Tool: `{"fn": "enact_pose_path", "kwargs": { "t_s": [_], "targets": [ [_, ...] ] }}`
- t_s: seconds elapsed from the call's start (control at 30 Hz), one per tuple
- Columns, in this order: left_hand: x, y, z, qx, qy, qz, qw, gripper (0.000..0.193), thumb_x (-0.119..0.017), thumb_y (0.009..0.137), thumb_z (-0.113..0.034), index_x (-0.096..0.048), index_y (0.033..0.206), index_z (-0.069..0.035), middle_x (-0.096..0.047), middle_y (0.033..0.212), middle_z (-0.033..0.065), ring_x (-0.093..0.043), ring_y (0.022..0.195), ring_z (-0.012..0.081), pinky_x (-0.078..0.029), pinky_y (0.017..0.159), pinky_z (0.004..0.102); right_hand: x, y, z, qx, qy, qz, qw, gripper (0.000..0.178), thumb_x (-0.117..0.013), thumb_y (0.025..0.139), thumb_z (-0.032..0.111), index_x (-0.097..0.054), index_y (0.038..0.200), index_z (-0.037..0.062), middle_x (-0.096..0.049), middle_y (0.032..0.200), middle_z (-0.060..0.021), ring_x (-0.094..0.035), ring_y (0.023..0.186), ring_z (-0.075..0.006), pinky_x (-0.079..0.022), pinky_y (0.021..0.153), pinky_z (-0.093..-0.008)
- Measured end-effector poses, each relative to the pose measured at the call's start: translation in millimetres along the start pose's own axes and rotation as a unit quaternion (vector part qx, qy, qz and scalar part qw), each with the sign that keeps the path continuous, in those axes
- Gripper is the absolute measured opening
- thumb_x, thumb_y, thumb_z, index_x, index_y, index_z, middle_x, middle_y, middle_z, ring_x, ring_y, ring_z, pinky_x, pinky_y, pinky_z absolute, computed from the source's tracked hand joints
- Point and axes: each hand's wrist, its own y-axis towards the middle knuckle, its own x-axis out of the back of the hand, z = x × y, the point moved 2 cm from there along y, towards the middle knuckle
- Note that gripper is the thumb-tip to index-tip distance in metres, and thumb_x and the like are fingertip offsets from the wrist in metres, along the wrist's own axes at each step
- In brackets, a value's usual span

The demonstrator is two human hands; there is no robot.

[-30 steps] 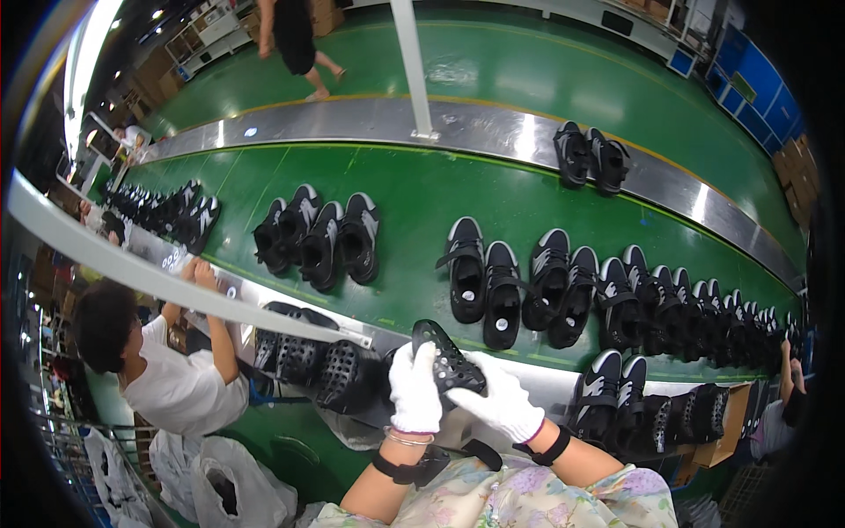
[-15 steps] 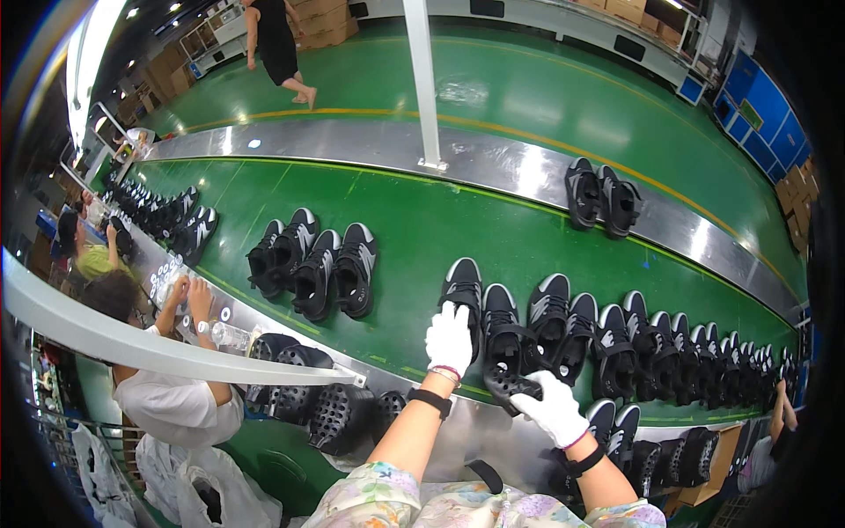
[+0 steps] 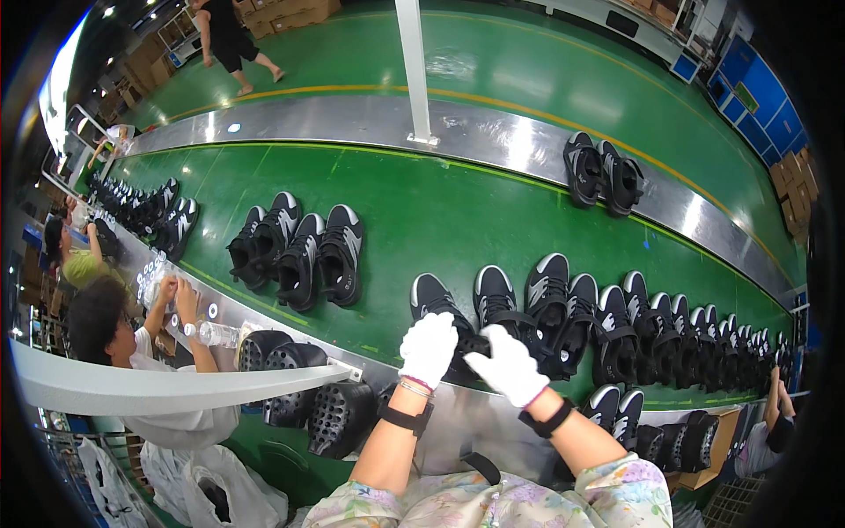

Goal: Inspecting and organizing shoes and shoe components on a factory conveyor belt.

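Observation:
A black sneaker (image 3: pixel 430 291) with a grey-edged toe lies tilted on the green belt (image 3: pixel 414 194), its toe pointing away and to the left. My left hand (image 3: pixel 429 349), in a white glove, closes over its laced middle. Fingers of my white-gloved right hand (image 3: pixel 510 368) pinch the dark rear part of the same sneaker; the gloves hide much of it. Just right of it stands a second black sneaker (image 3: pixel 495 289) with a strap, apart from my left hand. Another pair (image 3: pixel 547 286) sits beside that one.
More sneakers (image 3: pixel 660 334) line the belt to the right, and two pairs (image 3: pixel 299 255) stand left. Black perforated shoe forms (image 3: pixel 339 421) lie by the near metal edge. A white curved bar (image 3: pixel 194 392) crosses the left. A co-worker (image 3: pixel 110 330) sits there with a plastic bottle (image 3: pixel 216 334).
My right hand has left the second sneaker's heel and moved up and left to the first sneaker. That sneaker has shifted left and turned. My left hand has moved slightly left with it.

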Motion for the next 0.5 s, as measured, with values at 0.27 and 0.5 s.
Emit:
{"fn": "enact_pose_path", "kwargs": {
  "t_s": [0.27, 0.5],
  "targets": [
    [-1, -2, 17, 0.068, -0.023, -0.001, 0.997, 0.022, -0.063, 0.088, -0.022, -0.067, 0.108, -0.013, -0.066, 0.096, 0.0119, -0.066, 0.087, 0.0343, -0.054, 0.077, 0.0462, -65, 42, 21, 0.087, -0.071, -0.064, 0.992, 0.037, -0.064, 0.089, 0.029, -0.052, 0.11, 0.0015, -0.063, 0.091, -0.0229, -0.066, 0.085, -0.0408, -0.055, 0.075, -0.0499],
    [8, -7, 22, 0.014, -0.066, -0.104, 0.992, 0.021, -0.066, 0.085, -0.017, -0.068, 0.105, -0.011, -0.066, 0.095, 0.0105, -0.066, 0.088, 0.0327, -0.054, 0.079, 0.0434, -22, 58, 19, 0.083, -0.147, 0.038, 0.985, 0.045, -0.072, 0.086, 0.029, -0.05, 0.111, -0.0014, -0.061, 0.099, -0.0245, -0.066, 0.091, -0.0407, -0.055, 0.077, -0.0472]
  ]
}}
